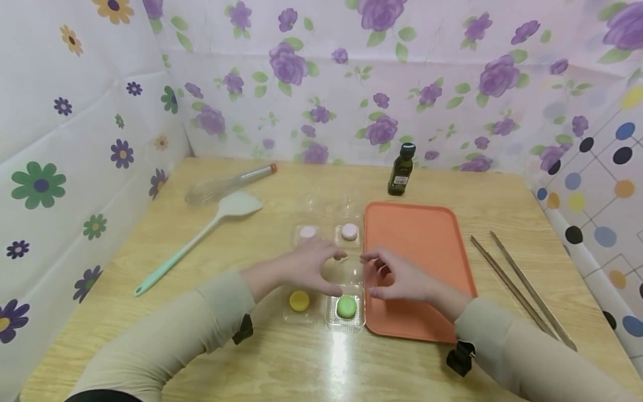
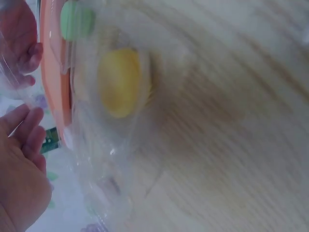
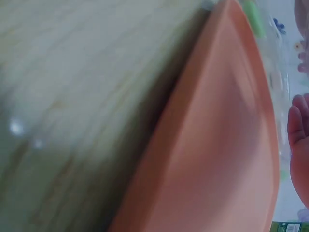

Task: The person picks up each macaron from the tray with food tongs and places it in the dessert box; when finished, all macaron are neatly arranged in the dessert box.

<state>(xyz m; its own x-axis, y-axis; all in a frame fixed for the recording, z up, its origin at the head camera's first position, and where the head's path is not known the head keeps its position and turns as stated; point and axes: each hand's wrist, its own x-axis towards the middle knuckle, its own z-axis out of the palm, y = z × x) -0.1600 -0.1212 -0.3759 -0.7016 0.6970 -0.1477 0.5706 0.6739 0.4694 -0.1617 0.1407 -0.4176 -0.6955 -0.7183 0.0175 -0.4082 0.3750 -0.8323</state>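
Both hands hover around the raised clear plastic lid (image 1: pixel 348 273) of a small clamshell box. My left hand (image 1: pixel 311 267) is on its left, thumb and fingers spread apart. My right hand (image 1: pixel 399 276) is on its right, fingers bent loosely beside the lid's edge; whether they touch the thin plastic cannot be made out. Nearer me, a green macaron (image 1: pixel 346 307) sits in the box's base. To its left lies a yellow macaron (image 1: pixel 299 301), also in the left wrist view (image 2: pixel 120 82). Beyond the hands are two pink macarons, one at the right (image 1: pixel 349 231), another partly behind my left hand (image 1: pixel 307 231).
An orange tray (image 1: pixel 417 223) lies under my right forearm. Metal tongs (image 1: pixel 517 285) rest to its right, and a dark bottle (image 1: pixel 402 170) stands behind it. At left are a whisk (image 1: pixel 231 183) and a spatula (image 1: pixel 201 237). Patterned cloth walls enclose the table.
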